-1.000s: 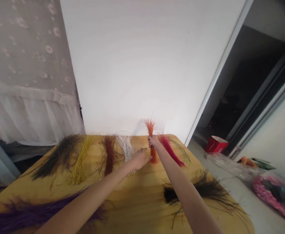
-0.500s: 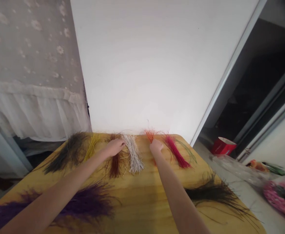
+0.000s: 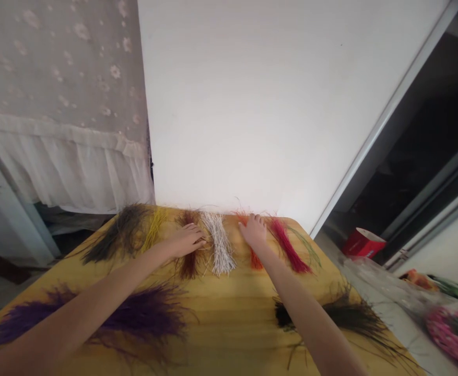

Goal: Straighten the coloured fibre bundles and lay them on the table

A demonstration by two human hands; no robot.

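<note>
Purple dyed fibres fan across the near left of a honey-toned wooden table, beneath the person's left forearm, and a black-green tuft lies at the near right, beside the right forearm. Farther up, the left hand rests palm down on a dark red bundle, fingers flat and loosely together, their tips just beside a white bundle. The right hand lies flat on an orange bundle, fingers slightly spread, pinching nothing. A crimson bundle sits just to its right; a yellow bundle and a dark brown bundle lie left of the left hand. Beyond stand a white wall and a sheer floral curtain; a red box sits on the floor at right.
</note>
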